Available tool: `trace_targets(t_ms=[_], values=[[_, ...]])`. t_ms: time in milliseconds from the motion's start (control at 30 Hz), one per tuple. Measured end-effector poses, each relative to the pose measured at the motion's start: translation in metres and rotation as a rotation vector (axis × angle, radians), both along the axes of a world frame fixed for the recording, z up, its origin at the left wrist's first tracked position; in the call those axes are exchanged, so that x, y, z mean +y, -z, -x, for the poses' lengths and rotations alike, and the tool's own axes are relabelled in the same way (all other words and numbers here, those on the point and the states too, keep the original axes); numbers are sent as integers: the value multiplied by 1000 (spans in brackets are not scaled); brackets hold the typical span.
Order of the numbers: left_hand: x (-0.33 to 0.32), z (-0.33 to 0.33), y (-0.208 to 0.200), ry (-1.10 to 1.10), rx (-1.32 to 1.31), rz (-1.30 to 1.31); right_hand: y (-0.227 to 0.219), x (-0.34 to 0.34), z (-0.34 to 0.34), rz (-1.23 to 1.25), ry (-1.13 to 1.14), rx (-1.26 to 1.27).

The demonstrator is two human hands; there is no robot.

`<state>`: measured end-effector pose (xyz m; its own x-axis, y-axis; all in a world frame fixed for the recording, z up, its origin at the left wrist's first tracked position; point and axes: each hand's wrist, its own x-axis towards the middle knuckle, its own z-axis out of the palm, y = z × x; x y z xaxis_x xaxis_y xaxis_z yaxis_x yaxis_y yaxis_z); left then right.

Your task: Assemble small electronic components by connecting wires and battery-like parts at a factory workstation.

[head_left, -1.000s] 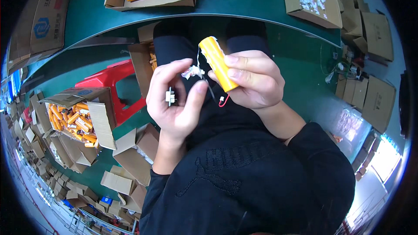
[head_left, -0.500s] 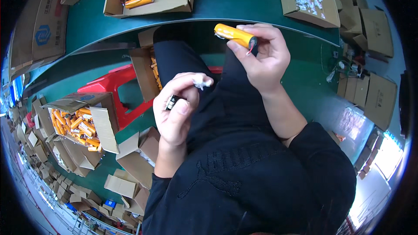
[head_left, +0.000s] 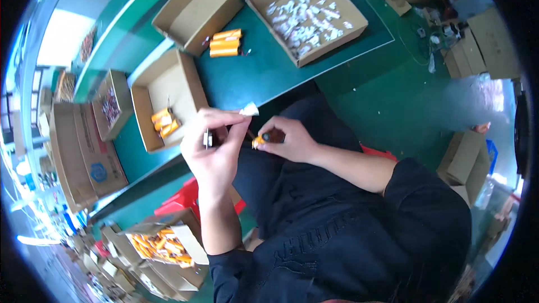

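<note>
Apparently orange cylinder point(head_left: 259, 141) in right hand point(head_left: 295, 141)

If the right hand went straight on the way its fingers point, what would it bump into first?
Probably the left hand, just to the left of the right hand; depth is unclear, so it might pass above or below.
</note>
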<state>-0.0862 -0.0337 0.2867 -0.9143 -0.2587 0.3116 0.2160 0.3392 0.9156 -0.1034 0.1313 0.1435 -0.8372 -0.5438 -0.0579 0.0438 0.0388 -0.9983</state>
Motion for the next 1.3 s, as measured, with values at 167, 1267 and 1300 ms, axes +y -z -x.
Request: trace_targets(t_ms=[167,1267,1300], values=[[37,73,-25,127,-95,43,29,10,-4,-46,9,-24],[134,310,23,217,-417,1302,116,31,77,-38,225,-125],[126,305,23,237,-420,1196,119,26,74,-18,248,-99]])
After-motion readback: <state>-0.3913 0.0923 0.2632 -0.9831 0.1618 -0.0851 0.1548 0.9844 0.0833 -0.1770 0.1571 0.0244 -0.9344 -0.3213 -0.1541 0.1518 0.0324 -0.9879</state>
